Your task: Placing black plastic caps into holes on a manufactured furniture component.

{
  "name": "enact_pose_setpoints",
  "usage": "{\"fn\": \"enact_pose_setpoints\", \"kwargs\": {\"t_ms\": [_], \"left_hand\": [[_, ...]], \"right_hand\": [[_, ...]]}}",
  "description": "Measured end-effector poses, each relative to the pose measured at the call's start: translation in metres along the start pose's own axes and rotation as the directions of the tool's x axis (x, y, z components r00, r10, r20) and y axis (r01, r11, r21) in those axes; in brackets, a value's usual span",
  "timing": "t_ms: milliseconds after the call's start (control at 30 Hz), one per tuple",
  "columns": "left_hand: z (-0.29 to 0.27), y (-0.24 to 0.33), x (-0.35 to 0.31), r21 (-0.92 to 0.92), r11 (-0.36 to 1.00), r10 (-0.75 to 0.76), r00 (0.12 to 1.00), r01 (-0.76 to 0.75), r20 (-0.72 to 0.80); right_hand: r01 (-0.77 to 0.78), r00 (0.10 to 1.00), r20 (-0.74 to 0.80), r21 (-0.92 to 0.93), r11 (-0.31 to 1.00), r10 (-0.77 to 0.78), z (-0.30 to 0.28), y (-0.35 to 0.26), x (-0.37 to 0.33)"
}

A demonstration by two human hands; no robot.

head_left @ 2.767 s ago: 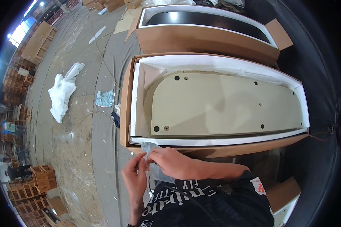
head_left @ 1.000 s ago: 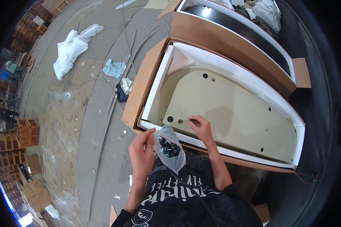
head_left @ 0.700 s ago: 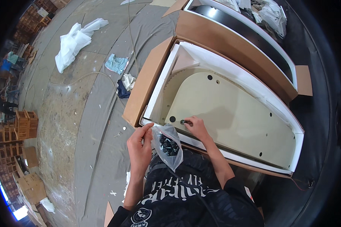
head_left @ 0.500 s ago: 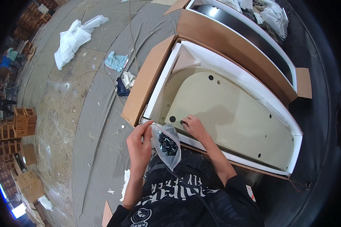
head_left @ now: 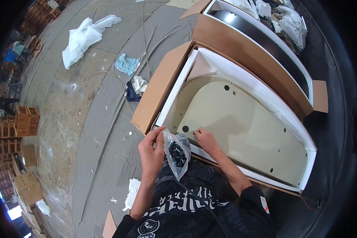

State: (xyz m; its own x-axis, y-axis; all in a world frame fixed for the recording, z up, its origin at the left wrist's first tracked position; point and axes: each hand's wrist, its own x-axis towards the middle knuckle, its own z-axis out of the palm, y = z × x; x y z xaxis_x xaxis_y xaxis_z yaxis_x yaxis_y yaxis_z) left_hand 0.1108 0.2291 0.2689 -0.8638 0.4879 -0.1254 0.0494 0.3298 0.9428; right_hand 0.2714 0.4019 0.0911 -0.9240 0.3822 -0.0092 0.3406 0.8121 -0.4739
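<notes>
While hanging mouth-up, long axis vertical, clear bag [head_left: 177, 152] in left hand [head_left: 151, 150]; right hand [head_left: 205, 139] fingertips on cream panel [head_left: 242, 127]

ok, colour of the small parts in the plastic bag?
Black, inside the clear plastic bag held by the left hand; head view.

The left hand [head_left: 151, 148] pinches the top of a clear plastic bag [head_left: 177, 152] of small black parts, which hangs just beside the near edge of an open cardboard box [head_left: 156, 91]. The right hand [head_left: 204, 139] rests its fingertips on the cream curved panel [head_left: 242, 127] lying in the box's white foam lining. On the grey floor to the left lie crumpled white plastic sheeting [head_left: 83, 37] and a blue rag [head_left: 127, 64].
</notes>
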Motion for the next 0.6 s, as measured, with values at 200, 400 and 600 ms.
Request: {"fn": "enact_pose_setpoints", "kwargs": {"t_ms": [200,400,600], "left_hand": [[0.000,-0.001,0.003,0.020,1.000,0.021,0.999,-0.021,0.036],[0.001,0.004,0.009,0.016,0.999,0.034,0.996,-0.035,0.083],[-0.001,0.006,0.017,0.045,0.999,0.017,0.989,-0.024,0.146]], "right_hand": [[-0.140,0.990,-0.053,-0.137,0.981,0.134,0.009,-0.009,0.002],[-0.317,0.948,-0.091,-0.170,0.933,0.305,0.005,-0.023,0.008],[-0.321,0.883,-0.184,0.432,0.843,0.431,0.005,-0.017,0.000]]}}
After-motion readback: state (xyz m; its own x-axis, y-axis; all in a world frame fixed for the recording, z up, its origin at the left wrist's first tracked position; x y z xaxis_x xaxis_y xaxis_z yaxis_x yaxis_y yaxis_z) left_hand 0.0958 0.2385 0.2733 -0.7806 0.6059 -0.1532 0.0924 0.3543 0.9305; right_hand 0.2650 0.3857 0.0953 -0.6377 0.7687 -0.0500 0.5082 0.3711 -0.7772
